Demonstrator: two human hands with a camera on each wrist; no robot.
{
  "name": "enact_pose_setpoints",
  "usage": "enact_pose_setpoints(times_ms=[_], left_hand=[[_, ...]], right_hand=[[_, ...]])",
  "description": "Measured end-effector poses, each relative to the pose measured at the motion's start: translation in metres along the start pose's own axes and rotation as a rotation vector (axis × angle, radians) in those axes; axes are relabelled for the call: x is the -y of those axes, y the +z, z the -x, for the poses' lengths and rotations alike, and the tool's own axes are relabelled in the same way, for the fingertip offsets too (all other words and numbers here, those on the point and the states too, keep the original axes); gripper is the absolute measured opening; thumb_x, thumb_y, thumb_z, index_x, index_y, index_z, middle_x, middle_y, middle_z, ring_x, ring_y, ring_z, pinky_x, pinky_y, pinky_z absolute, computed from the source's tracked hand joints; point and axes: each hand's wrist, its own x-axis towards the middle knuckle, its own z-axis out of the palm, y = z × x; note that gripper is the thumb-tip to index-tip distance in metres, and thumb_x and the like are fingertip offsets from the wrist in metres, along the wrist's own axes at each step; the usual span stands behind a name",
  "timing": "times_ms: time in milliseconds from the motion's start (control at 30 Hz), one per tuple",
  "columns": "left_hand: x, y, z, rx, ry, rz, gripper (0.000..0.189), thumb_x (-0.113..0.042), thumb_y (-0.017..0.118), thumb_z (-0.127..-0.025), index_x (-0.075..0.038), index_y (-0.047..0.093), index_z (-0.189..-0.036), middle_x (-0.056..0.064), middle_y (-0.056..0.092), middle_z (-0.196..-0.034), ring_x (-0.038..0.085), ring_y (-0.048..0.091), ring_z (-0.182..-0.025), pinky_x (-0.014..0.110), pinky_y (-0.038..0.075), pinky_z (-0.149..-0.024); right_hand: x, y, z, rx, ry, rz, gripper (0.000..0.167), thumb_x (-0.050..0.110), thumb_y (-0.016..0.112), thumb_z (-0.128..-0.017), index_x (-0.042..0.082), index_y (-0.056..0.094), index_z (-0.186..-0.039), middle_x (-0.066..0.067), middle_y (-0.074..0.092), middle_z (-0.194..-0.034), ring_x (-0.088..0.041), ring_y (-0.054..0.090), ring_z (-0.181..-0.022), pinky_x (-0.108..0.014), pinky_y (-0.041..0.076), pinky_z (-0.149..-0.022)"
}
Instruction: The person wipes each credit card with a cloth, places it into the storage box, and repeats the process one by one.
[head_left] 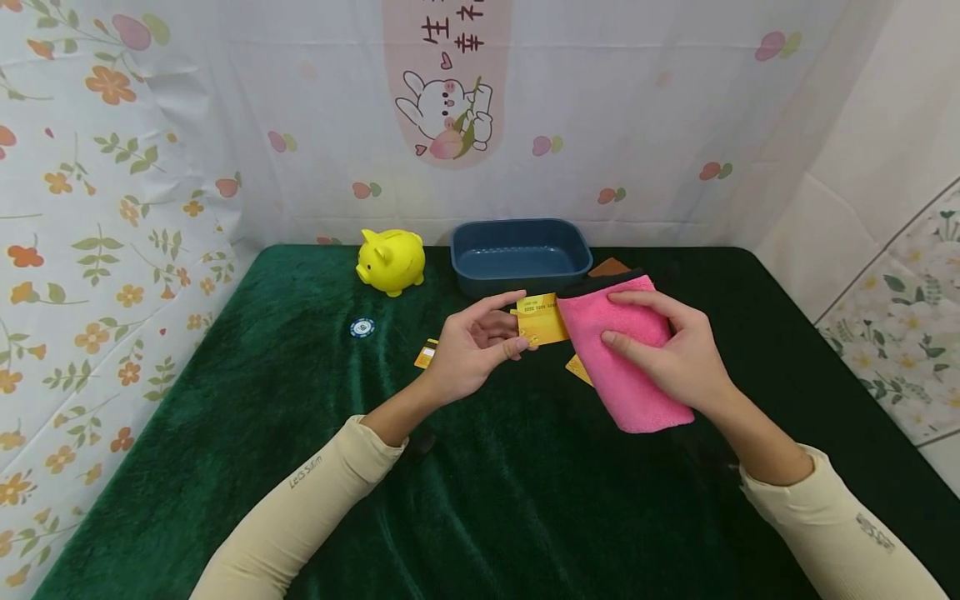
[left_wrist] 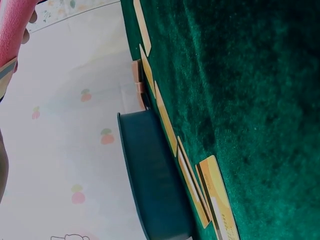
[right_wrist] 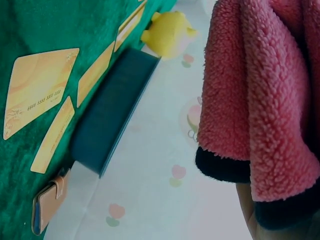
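My left hand (head_left: 468, 346) pinches a gold bank card (head_left: 542, 321) by its left end, thumb below and fingers behind, raised over the green cloth. A fluffy pink towel (head_left: 622, 392) with a dark edge is gripped by my right hand (head_left: 678, 350), thumb and fingers pressed on its front. The card's right end runs up to the towel's left edge, which hides part of it. In the left wrist view only a bit of the card (left_wrist: 6, 72) shows against the towel (left_wrist: 11, 30). The towel (right_wrist: 270, 100) fills the right side of the right wrist view.
Several gold bank cards (right_wrist: 42, 90) lie on the green velvet tablecloth (head_left: 480, 500), partly behind my hands. A dark blue bin (head_left: 521, 271) stands at the back, with a brown wallet (right_wrist: 50, 202) beside it. Left of the bin are a yellow piggy bank (head_left: 393, 262) and a poker chip (head_left: 362, 327).
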Motion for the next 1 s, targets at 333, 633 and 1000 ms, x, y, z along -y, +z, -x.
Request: enact_pose_setpoints(times_ms=[333,633,1000], left_hand=[[0.0013,0.0006,-0.0009,-0.025,-0.003,-0.006,0.054,0.015,0.065,-0.087,0.007,0.048,-0.138,0.028,0.067,-0.105,0.037,0.069,-0.088,0.032,0.059,-0.072],[0.0014,0.0007,-0.0029,-0.068,0.013,0.016,0.055,0.017,0.063,-0.088,0.010,0.044,-0.139,0.032,0.065,-0.107,0.019,0.071,-0.086,0.030,0.059,-0.072],[-0.0004,0.0001,-0.0058,-0.140,0.005,0.035,0.055,0.018,0.063,-0.087,0.010,0.044,-0.138,0.035,0.064,-0.110,0.013,0.068,-0.087,0.028,0.059,-0.071]], right_hand=[[-0.0032,-0.0039,-0.0023,-0.051,0.012,-0.002,0.041,0.000,0.073,-0.086,0.006,0.064,-0.125,0.005,0.061,-0.108,-0.014,0.064,-0.082,-0.022,0.056,-0.063],[-0.0042,-0.0049,0.0000,-0.046,0.034,0.013,0.041,0.004,0.073,-0.088,0.006,0.063,-0.127,0.005,0.060,-0.110,-0.014,0.063,-0.084,-0.022,0.056,-0.063],[-0.0073,-0.0024,0.0024,0.007,0.060,-0.005,0.041,0.006,0.073,-0.089,0.008,0.063,-0.128,0.002,0.060,-0.111,-0.016,0.064,-0.084,-0.026,0.057,-0.063]])
